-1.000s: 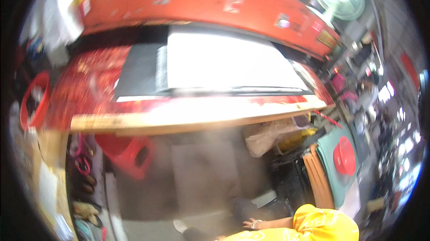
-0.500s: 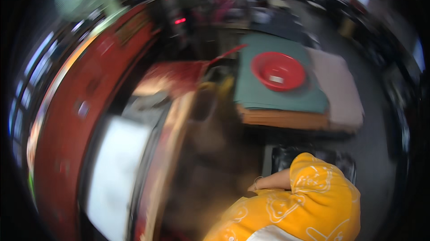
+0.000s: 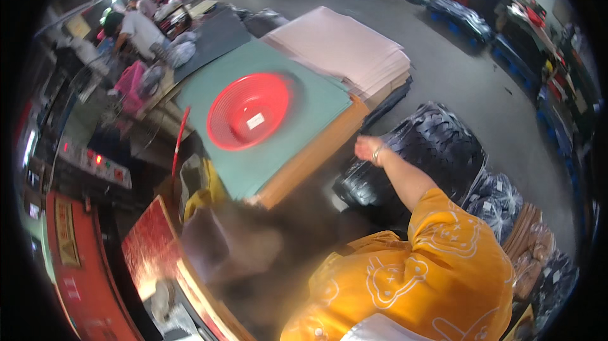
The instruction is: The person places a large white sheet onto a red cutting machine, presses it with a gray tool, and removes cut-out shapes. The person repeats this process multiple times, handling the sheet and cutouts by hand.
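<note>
My right arm, in a yellow short sleeve, stretches forward. My right hand point(image 3: 367, 149), with a bracelet at the wrist, hangs in the air beside the stack of green sheets point(image 3: 304, 109) and above a black plastic-wrapped bundle point(image 3: 437, 151). Its fingers look bent but are blurred, and I make out nothing held in them. A red plastic basin point(image 3: 231, 109) with a white label inside rests on the green sheets. My left hand is not in sight. A dark smear hides much of the area in front of my body.
Pale pink sheets point(image 3: 345, 43) lie behind the green stack. At the left stand an orange-red machine point(image 3: 88, 271), a control panel point(image 3: 98, 162) with lit red lights and a red-topped board point(image 3: 152, 246). Bagged bundles point(image 3: 497, 205) lie on the right. A person point(image 3: 142, 30) bends over work at far left.
My view has swung to the right, so the machine and basin now sit further left. My right arm has gone from bent near my body to stretched out, bringing the hand into sight.
</note>
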{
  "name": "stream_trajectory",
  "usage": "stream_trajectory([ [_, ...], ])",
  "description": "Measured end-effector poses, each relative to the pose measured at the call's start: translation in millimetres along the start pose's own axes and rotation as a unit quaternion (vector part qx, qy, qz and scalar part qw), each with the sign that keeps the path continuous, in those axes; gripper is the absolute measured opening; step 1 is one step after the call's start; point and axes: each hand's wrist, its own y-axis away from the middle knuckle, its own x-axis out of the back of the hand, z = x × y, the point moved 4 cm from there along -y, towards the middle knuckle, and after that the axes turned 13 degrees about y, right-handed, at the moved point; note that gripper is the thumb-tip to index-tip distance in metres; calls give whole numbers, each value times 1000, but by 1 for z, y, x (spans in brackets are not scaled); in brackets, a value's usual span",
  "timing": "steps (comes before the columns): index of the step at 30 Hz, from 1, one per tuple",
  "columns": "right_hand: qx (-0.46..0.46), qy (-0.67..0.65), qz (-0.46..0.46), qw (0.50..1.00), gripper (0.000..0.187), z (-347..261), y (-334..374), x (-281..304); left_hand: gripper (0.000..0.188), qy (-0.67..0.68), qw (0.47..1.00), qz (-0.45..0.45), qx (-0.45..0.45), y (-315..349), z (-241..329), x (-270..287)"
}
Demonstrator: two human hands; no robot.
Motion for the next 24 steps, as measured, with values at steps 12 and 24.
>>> stream_trajectory([
  [12, -33, -398, 266, 877, 36, -90, -352, 170, 37, 12, 996, -38, 76, -240, 156, -64],
  [24, -220, -294, 397, 841, 36, -76, -498, 196, 37, 79, 982, 69, 157, -298, 187, -49],
])
